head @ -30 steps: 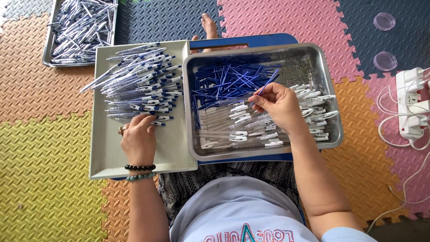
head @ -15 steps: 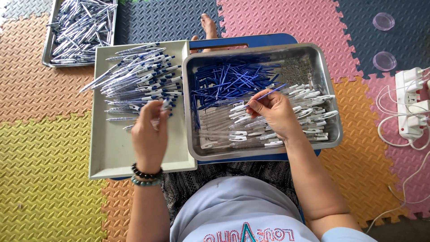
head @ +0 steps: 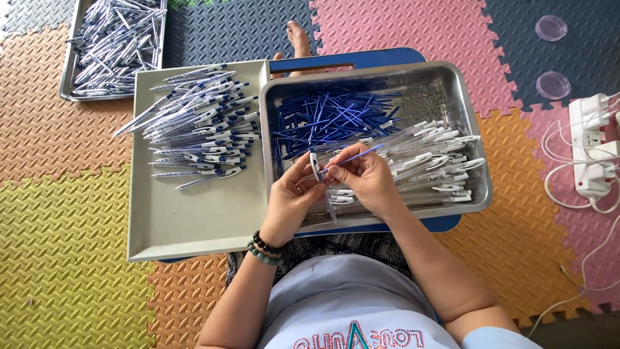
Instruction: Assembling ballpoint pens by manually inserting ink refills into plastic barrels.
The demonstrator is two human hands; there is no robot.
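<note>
My left hand holds a clear pen barrel with a white clip over the near edge of the steel tray. My right hand pinches a thin blue refill with its tip at the barrel. The steel tray holds a heap of blue refills, small springs and clear barrels with white clips. To its left a grey tray carries a pile of finished pens.
A second steel tray of pens lies at the far left on the foam mats. A white power strip with cables and two clear round lids lie to the right. A blue board sits beneath the trays.
My left hand left the pen pile on the grey tray and came over to the steel tray with a barrel. My right hand lifted a blue refill and brought it to the barrel.
</note>
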